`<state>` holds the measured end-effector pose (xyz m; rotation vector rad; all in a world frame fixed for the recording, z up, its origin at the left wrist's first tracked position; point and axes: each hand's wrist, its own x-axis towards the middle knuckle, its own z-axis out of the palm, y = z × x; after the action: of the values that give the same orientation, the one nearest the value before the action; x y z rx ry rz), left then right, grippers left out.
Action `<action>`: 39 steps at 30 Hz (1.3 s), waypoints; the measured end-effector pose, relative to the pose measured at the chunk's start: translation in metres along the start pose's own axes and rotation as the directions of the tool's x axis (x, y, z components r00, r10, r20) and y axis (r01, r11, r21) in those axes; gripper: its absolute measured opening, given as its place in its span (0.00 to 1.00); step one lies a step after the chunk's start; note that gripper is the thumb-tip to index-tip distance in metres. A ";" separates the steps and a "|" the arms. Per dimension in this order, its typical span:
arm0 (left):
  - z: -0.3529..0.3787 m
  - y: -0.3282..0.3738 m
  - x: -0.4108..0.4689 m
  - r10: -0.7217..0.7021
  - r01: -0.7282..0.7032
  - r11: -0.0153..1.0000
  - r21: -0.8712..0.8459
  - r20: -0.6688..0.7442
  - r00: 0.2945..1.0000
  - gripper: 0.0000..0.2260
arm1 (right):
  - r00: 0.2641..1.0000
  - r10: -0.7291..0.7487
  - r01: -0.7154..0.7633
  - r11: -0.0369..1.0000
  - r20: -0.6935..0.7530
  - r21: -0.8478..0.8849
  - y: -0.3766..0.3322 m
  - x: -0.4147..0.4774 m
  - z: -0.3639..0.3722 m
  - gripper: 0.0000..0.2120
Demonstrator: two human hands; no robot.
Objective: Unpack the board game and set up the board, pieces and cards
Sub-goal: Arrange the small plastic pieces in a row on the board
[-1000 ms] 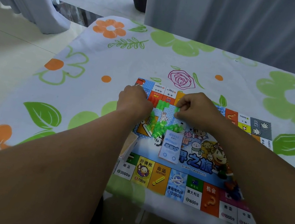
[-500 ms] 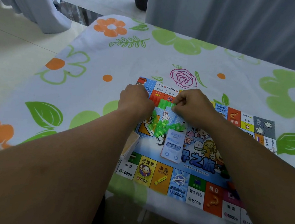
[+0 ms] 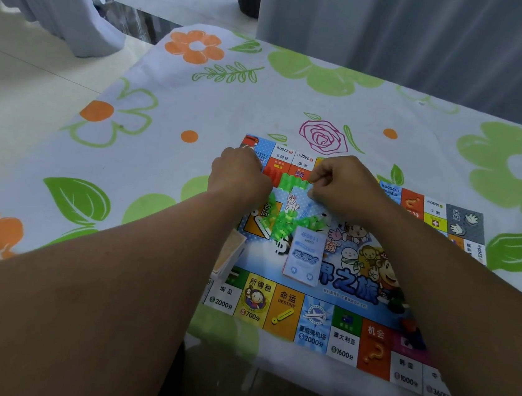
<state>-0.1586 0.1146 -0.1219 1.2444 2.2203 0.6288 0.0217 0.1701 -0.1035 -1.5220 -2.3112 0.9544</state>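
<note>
At table centre, game board point(image 3: 320, 318): unfolded, flat on flowered tablecloth point(image 3: 160, 160); this step done.
Green strip of houses point(image 3: 294, 182): over board's far side, bridging the gap between both hands.
Right hand point(image 3: 342, 184): curled, pinching strip's right end.
Left hand point(image 3: 239, 176): curled at strip's left end; fingertips hidden, grip impossible to tell.
Loose green houses point(image 3: 286, 223): heaped just nearer, unsorted.
Blue card deck point(image 3: 303, 256): on board's middle, beside heap.
Tan card stack point(image 3: 230, 253): at board's left edge, partly behind left forearm.
Dark pieces point(image 3: 413, 332): by right forearm, blurred.
Left to do, probably: separating houses, sorting pieces, placing decks.
</note>
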 end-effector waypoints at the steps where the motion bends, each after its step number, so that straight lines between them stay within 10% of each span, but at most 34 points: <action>1: 0.000 0.000 0.000 0.001 -0.001 1.000 0.000 0.001 1.000 0.14 | 1.000 0.001 -0.001 1.000 0.003 -0.006 -0.001 -0.001 -0.003 0.07; 13: 0.000 0.001 -0.001 -0.003 0.003 1.000 0.008 -0.007 1.000 0.15 | 0.897 0.073 -0.041 0.996 0.436 -0.081 -0.012 -0.019 -0.035 0.10; 39: 0.000 0.001 0.000 -0.007 0.007 1.000 0.003 -0.009 1.000 0.14 | 0.991 -0.067 0.095 0.960 0.113 -0.265 -0.003 -0.012 -0.022 0.09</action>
<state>-0.1582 0.1146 -0.1210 1.2375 2.2327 0.6300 0.0362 0.1673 -0.0830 -1.4896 -2.6467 0.7375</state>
